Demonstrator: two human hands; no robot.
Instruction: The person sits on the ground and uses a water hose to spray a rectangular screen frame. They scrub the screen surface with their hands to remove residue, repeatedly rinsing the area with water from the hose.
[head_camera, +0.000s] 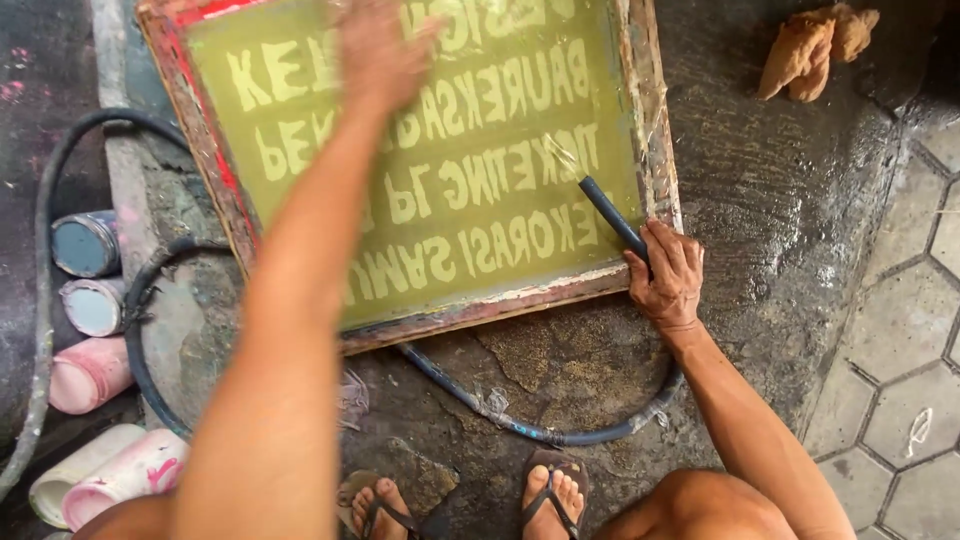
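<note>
Head view, steeply down, close over ground

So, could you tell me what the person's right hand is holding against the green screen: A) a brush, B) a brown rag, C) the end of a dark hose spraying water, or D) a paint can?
C: the right hand grips the end of the dark hose, whose tip points at the green screen with water spraying out; the brown rag lies apart on the wet ground.
</note>
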